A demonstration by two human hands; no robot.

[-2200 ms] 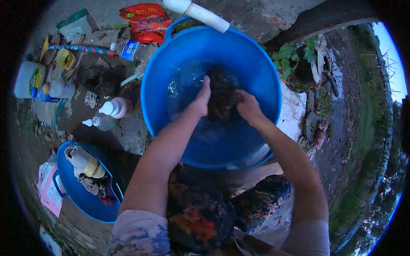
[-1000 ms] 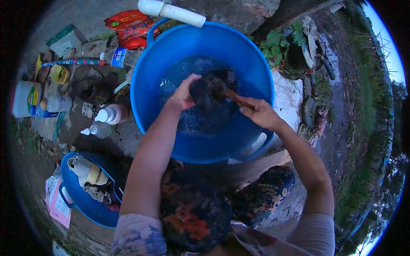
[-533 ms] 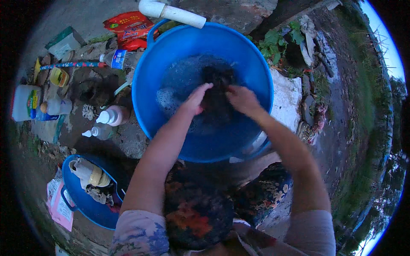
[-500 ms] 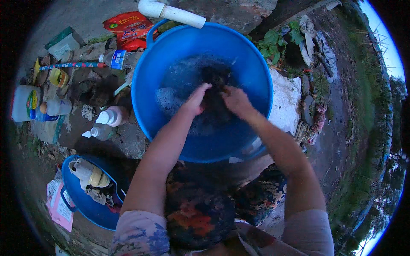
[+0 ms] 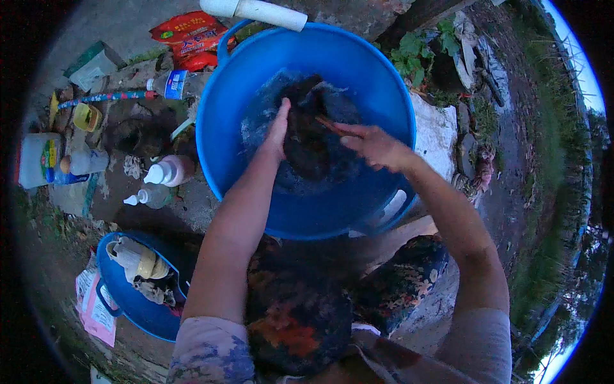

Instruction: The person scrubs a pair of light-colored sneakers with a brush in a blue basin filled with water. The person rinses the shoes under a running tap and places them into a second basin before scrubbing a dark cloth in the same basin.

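A large blue tub point(image 5: 213, 83) holds foamy water and a dark, soaked item point(image 5: 307, 150), whose kind I cannot make out. My left hand point(image 5: 279, 128) grips this item along its left side, the fingers partly hidden against it. From the right, my right hand point(image 5: 377, 146) is closed around a thin brown stick-like handle point(image 5: 329, 125). The handle's far end reaches over the dark item and is lost against it.
At the left stand a pink pump bottle point(image 5: 171, 171), a clear pump bottle point(image 5: 150, 197) and a large white jug point(image 5: 38, 160). A smaller blue basin point(image 5: 137, 313) with pale shoes sits lower left. A white pipe point(image 5: 268, 13) crosses the tub's far rim.
My right hand has drawn back to the right, and the brown handle now shows in it. My left hand has shifted slightly left and up; more of the dark item is visible.
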